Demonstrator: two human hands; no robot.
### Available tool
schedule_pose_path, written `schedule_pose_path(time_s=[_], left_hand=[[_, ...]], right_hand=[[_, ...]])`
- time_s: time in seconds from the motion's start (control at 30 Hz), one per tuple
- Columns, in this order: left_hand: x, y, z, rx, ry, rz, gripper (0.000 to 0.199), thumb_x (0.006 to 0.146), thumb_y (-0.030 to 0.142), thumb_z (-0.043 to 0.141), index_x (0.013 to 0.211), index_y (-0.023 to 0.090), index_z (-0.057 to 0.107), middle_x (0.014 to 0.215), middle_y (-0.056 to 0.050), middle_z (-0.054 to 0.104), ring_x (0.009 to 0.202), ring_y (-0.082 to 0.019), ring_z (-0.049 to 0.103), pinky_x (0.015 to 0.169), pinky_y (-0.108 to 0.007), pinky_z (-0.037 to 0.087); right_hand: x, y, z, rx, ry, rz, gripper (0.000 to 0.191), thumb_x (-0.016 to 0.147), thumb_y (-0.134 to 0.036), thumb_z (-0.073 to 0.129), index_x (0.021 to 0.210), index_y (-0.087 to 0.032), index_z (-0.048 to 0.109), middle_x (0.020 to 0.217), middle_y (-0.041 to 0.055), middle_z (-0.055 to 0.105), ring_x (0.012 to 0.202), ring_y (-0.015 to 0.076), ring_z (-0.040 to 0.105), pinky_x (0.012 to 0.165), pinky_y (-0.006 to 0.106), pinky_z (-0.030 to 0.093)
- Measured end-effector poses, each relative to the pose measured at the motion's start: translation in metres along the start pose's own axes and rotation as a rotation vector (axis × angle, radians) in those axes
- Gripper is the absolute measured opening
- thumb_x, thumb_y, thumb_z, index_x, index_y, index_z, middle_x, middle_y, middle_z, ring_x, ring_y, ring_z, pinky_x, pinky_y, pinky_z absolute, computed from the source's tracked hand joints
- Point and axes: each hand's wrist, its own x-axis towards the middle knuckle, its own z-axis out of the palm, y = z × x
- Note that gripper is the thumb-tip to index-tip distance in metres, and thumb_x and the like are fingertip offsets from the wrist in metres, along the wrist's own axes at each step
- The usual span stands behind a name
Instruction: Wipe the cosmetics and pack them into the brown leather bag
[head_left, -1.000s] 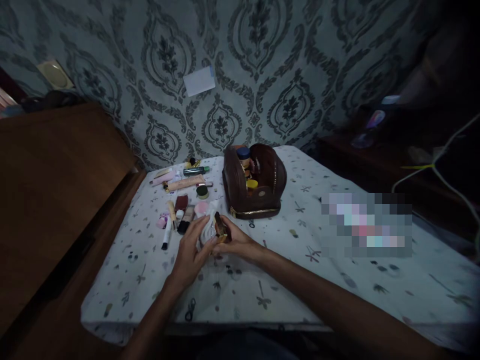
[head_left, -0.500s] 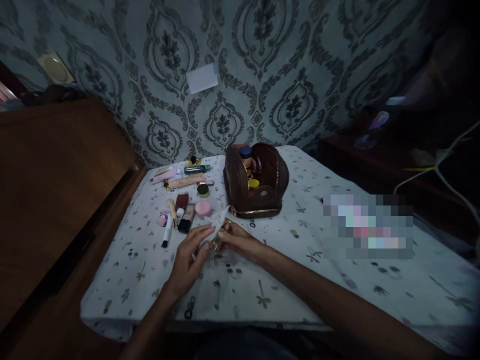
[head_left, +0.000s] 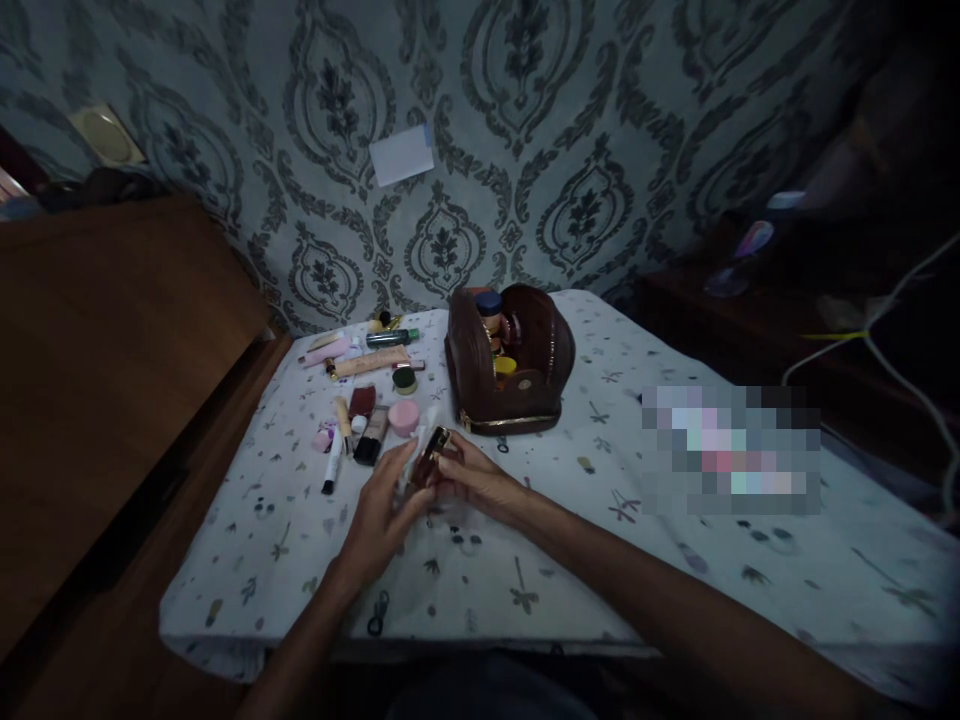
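Observation:
My right hand [head_left: 474,478] grips a small dark, gold-edged item [head_left: 430,455], tilted over the cloth. My left hand [head_left: 381,508] is closed round a white tissue or wipe [head_left: 420,440] against the item's left side. Just beyond the hands lies a round pink container [head_left: 403,418]; a bottle with a black cap [head_left: 372,436] and a dark red item [head_left: 363,401] are to its left. An open brown bag [head_left: 510,400] stands behind my right hand, holding a blue-lidded jar [head_left: 489,304] and a yellow-lidded one [head_left: 505,366].
Several tubes, such as a peach one [head_left: 375,361], and a green-lidded jar [head_left: 405,380] lie on the patterned cloth [head_left: 525,560] at the left. A blurred patch [head_left: 727,450] is on the right. Beyond it are a bottle [head_left: 754,240] and white cable [head_left: 896,300].
The dark item has turned and shows more of its side between my hands. The white tissue looks more bunched, and my left fingers have shifted slightly.

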Motion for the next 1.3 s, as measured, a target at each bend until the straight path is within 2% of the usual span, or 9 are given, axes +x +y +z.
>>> schedule_pose_path(time_s=[0.1, 0.2, 0.3, 0.4, 0.47, 0.63, 0.8, 1.0, 1.3], left_hand=[[0.005, 0.001, -0.007, -0.134, 0.125, -0.107, 0.043, 0.09, 0.036, 0.059, 0.13, 0.022, 0.057, 0.133, -0.01, 0.06, 0.126, -0.026, 0.053, 0.105, -0.042, 0.043], [0.01, -0.002, -0.013, -0.381, 0.248, -0.253, 0.042, 0.085, 0.043, 0.064, 0.12, 0.018, 0.062, 0.124, -0.009, 0.064, 0.109, -0.027, 0.062, 0.085, -0.038, 0.056], [0.01, -0.007, -0.013, -0.561, 0.288, -0.369, 0.043, 0.081, 0.045, 0.069, 0.112, 0.016, 0.063, 0.111, -0.007, 0.067, 0.089, -0.021, 0.066, 0.07, -0.031, 0.058], [0.008, -0.011, -0.011, -0.584, 0.331, -0.418, 0.043, 0.078, 0.044, 0.072, 0.109, 0.015, 0.062, 0.101, -0.005, 0.068, 0.08, -0.017, 0.066, 0.068, -0.028, 0.057], [0.007, -0.013, -0.012, -0.506, 0.368, -0.409, 0.043, 0.078, 0.044, 0.072, 0.108, 0.016, 0.063, 0.1, -0.004, 0.069, 0.079, -0.018, 0.066, 0.069, -0.029, 0.057], [0.007, -0.013, -0.016, -0.064, 0.366, -0.159, 0.028, 0.088, 0.038, 0.062, 0.106, 0.018, 0.068, 0.111, -0.007, 0.07, 0.107, -0.024, 0.064, 0.095, -0.038, 0.05], [0.005, -0.014, -0.01, 0.213, 0.294, 0.097, 0.029, 0.096, 0.023, 0.048, 0.119, 0.022, 0.065, 0.125, -0.008, 0.066, 0.121, -0.023, 0.058, 0.103, -0.042, 0.047], [-0.001, -0.014, 0.004, 0.328, 0.175, 0.315, 0.042, 0.095, 0.008, 0.044, 0.13, 0.025, 0.057, 0.131, -0.008, 0.063, 0.13, -0.021, 0.051, 0.105, -0.044, 0.047], [-0.004, -0.007, -0.001, 0.346, 0.121, 0.384, 0.041, 0.092, 0.007, 0.051, 0.128, 0.025, 0.057, 0.124, -0.008, 0.064, 0.121, -0.022, 0.055, 0.1, -0.041, 0.05]], right_hand=[[0.004, -0.003, -0.003, -0.01, 0.017, 0.034, 0.064, 0.07, -0.056, 0.078, 0.114, -0.023, 0.047, 0.08, -0.0004, 0.07, 0.069, 0.0156, 0.07, 0.058, 0.025, 0.053], [0.007, -0.005, -0.006, -0.024, 0.077, 0.027, 0.048, 0.074, -0.057, 0.074, 0.098, -0.021, 0.052, 0.074, -0.0016, 0.069, 0.062, 0.0132, 0.068, 0.052, 0.02, 0.049], [0.008, -0.006, -0.006, -0.047, 0.101, -0.011, 0.041, 0.074, -0.051, 0.077, 0.081, -0.018, 0.055, 0.065, -0.0034, 0.066, 0.054, 0.0081, 0.063, 0.05, 0.017, 0.047], [0.007, -0.007, -0.005, -0.056, 0.096, -0.006, 0.04, 0.072, -0.049, 0.079, 0.077, -0.016, 0.056, 0.063, -0.003, 0.065, 0.053, 0.0081, 0.063, 0.05, 0.017, 0.048], [0.006, -0.007, -0.005, -0.063, 0.086, 0.014, 0.039, 0.071, -0.046, 0.08, 0.079, -0.016, 0.058, 0.066, -0.0016, 0.067, 0.054, 0.0093, 0.065, 0.05, 0.017, 0.049], [0.004, -0.009, -0.004, -0.074, 0.061, 0.063, 0.04, 0.069, -0.043, 0.082, 0.089, -0.014, 0.062, 0.073, 0.001, 0.071, 0.057, 0.012, 0.069, 0.051, 0.018, 0.051], [0.005, -0.006, -0.005, -0.057, 0.065, 0.052, 0.042, 0.069, -0.043, 0.082, 0.09, -0.016, 0.057, 0.068, 0.0012, 0.072, 0.057, 0.0137, 0.07, 0.052, 0.019, 0.052], [0.005, -0.004, -0.005, -0.039, 0.086, -0.024, 0.043, 0.071, -0.044, 0.08, 0.091, -0.016, 0.055, 0.072, 0.0019, 0.072, 0.062, 0.014, 0.071, 0.059, 0.022, 0.055], [0.007, -0.001, -0.01, -0.073, 0.097, -0.075, 0.044, 0.069, -0.044, 0.081, 0.09, -0.017, 0.055, 0.076, -0.0006, 0.069, 0.061, 0.0133, 0.069, 0.055, 0.021, 0.053]])
